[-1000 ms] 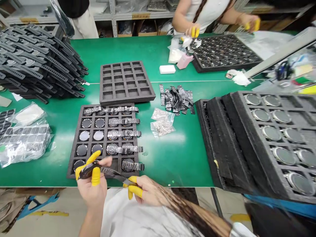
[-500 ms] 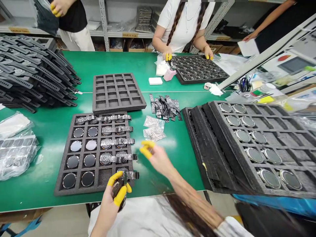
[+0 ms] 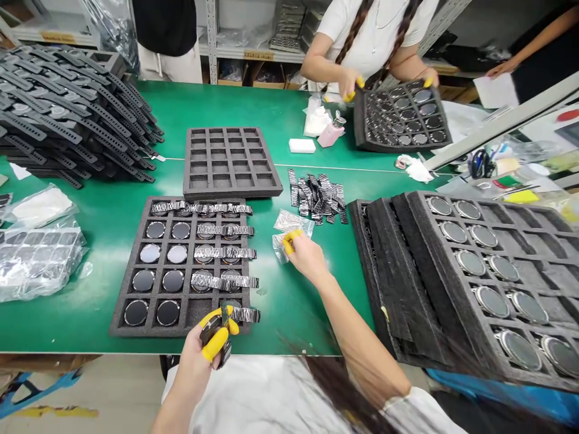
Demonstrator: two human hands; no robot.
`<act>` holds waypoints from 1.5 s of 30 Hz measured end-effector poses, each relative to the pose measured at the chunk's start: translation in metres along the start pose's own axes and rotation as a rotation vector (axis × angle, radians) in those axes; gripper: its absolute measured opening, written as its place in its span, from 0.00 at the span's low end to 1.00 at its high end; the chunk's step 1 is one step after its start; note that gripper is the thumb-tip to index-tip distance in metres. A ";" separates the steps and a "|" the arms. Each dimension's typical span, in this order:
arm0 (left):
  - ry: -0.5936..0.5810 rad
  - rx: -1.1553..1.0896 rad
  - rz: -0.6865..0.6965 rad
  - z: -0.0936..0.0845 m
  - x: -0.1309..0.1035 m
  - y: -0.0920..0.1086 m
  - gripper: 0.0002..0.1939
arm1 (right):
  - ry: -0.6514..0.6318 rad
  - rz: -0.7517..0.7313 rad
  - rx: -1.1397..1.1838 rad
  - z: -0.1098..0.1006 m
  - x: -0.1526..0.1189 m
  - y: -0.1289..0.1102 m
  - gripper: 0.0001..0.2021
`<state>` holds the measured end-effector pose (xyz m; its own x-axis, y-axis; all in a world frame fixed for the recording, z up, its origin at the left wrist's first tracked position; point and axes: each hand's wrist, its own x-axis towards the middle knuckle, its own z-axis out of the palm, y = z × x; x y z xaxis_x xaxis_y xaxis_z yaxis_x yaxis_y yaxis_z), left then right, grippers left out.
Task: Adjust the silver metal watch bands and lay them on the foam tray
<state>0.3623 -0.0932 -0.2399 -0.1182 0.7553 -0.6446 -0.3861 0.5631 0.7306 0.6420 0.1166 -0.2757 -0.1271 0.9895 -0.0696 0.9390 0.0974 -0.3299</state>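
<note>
My left hand, in yellow finger covers, is closed around a dark watch with a metal band, at the near edge of a foam tray. That tray holds round watch faces, and metal bands lie across its right columns. My right hand has its yellow-covered fingertips pinched together over the lower small bag of metal pins; whatever is between the tips is too small to make out. Another bag of pins lies just above it. Behind the bags is a pile of dark metal bands.
An unfilled foam tray sits behind. Stacked trays of watches stand at right, black straps at far left, plastic packs below them. Across the table a person tilts a filled tray near a pink bottle.
My right hand has moved onto the pin bag and its fingers have closed together. My left hand still holds the watch. The person opposite has lifted and tilted their tray. The view has shifted.
</note>
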 end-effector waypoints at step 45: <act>-0.400 0.368 0.299 0.020 0.000 0.029 0.19 | -0.237 -0.223 1.449 0.012 -0.121 -0.100 0.17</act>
<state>0.3698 -0.0704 -0.2141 0.2067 0.9253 -0.3179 -0.0403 0.3327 0.9422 0.5594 -0.0146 -0.2459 -0.4040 0.9147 0.0062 -0.2166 -0.0891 -0.9722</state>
